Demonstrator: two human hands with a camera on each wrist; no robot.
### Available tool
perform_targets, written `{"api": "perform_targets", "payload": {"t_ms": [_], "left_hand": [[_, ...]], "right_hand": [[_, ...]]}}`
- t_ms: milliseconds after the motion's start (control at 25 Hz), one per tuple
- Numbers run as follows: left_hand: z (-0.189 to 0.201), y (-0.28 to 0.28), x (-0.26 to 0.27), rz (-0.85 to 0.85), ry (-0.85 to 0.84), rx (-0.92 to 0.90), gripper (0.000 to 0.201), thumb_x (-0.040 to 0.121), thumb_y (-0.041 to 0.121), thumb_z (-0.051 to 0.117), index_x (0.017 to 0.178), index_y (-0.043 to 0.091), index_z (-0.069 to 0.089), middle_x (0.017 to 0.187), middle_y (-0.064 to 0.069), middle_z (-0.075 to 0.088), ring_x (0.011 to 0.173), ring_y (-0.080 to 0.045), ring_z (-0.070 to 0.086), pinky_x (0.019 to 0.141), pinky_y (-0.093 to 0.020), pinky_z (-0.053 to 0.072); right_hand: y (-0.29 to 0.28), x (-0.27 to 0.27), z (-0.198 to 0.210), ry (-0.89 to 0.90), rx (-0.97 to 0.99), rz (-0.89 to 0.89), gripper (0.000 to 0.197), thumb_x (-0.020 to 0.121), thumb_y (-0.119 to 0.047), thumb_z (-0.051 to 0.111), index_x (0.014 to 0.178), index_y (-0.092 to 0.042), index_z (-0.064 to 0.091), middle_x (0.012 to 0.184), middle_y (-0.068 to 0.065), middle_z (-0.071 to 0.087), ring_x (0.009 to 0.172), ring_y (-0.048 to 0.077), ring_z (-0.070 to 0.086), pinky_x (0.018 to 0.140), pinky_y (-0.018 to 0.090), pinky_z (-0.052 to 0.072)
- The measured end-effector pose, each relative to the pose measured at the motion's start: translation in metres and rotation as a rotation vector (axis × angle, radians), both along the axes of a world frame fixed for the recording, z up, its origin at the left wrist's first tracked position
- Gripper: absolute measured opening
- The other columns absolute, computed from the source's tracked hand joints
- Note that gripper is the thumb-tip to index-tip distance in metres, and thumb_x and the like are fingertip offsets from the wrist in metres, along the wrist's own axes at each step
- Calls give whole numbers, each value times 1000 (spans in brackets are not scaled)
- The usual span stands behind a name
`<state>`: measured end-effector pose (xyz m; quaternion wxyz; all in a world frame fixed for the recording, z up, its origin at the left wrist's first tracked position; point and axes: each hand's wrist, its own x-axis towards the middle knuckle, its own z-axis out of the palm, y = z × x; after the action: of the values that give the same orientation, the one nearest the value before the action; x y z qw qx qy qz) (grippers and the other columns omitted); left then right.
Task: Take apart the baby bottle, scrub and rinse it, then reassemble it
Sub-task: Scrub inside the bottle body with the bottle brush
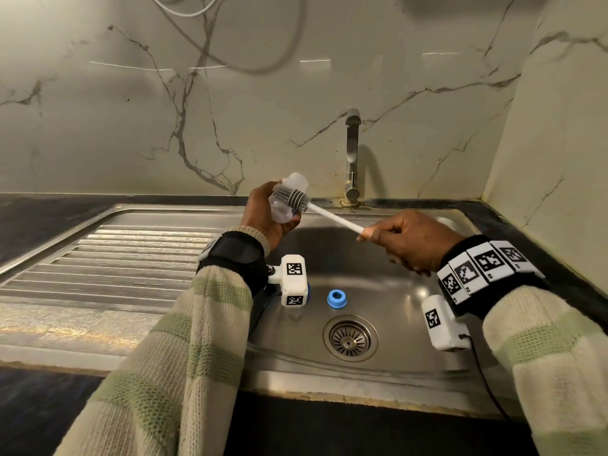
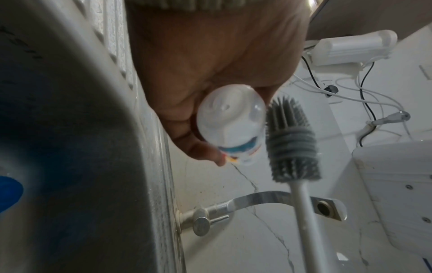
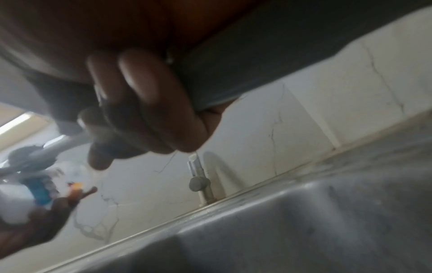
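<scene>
My left hand grips the clear bottle body above the sink's left rim; in the left wrist view the bottle body shows its base and a blue printed band. My right hand pinches the white handle of the bottle brush. Its grey bristle head lies against the bottle's outside, and the bristle head sits beside the bottle, not inside it. The blue screw ring lies on the sink floor. A clear piece, perhaps the teat, stands partly hidden under the left wrist camera.
The steel sink basin has a drain strainer at the front middle. A tap rises behind it, no water visible. The ribbed draining board lies to the left. Marble walls enclose the back and right.
</scene>
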<state>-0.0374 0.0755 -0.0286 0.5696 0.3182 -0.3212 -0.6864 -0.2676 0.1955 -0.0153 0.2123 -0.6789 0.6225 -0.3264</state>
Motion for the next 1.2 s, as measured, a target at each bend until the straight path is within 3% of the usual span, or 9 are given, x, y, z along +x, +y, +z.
{"api": "perform_targets", "payload": {"t_ms": [160,240,360,600,720,840,960,1040,1200], "left_hand": [[1,0,0,-3,-33,29,42,97,29,48,129,3,52,110,-20,60,77,-24,62,50,-25,54],[0,-3,-1,14,-54,32,37,96,28,48,124,4,53,104,-17,61,74,-23,63,54,-27,54],[-2,-4,-1,8,-66,46,42,96,29,48,127,2,53,111,-20,64,79,-26,66,64,-32,57],[-3,-5,1,-5,-107,42,46,98,31,41,131,0,52,103,-20,65,74,-26,65,62,-33,55],[-3,-5,3,-18,-112,22,50,98,30,40,136,0,50,103,-20,64,65,-24,63,53,-28,50],[-1,0,2,-94,-46,17,48,97,42,48,126,4,56,100,-18,64,73,-24,61,56,-27,53],[-3,0,1,-71,-36,-6,40,92,36,58,118,6,59,102,-15,63,80,-24,61,63,-29,55],[-5,-4,3,-36,-66,-2,43,92,32,59,125,6,57,110,-17,63,87,-26,63,69,-31,57],[-6,-7,3,37,-75,8,48,95,33,58,135,7,52,119,-19,65,84,-27,68,61,-33,58]], "right_hand": [[-1,-2,-1,-11,-33,-30,22,94,-43,56,99,-30,74,54,0,53,30,1,38,32,15,29],[0,-2,-1,-24,27,7,22,93,-45,58,97,-31,74,54,3,52,33,6,38,33,17,29],[1,-3,0,11,-22,-32,22,93,-44,57,98,-31,73,55,2,53,30,1,39,32,15,30],[0,-5,0,22,-32,-47,23,94,-46,56,100,-31,73,54,-1,53,30,2,39,32,15,31],[1,-4,0,-27,40,13,23,93,-45,56,98,-31,74,53,1,50,32,7,37,34,17,30],[2,-4,2,-41,9,-14,20,94,-43,57,96,-32,74,54,1,50,31,4,38,33,17,29],[1,-5,2,-18,20,7,23,93,-45,56,98,-31,74,54,3,51,32,6,37,34,17,30],[1,-5,0,2,-20,-39,23,94,-45,55,99,-31,73,55,0,52,31,2,38,33,16,30],[3,-1,-1,18,52,28,23,94,-44,56,98,-29,74,55,3,50,32,4,38,33,16,30]]}}
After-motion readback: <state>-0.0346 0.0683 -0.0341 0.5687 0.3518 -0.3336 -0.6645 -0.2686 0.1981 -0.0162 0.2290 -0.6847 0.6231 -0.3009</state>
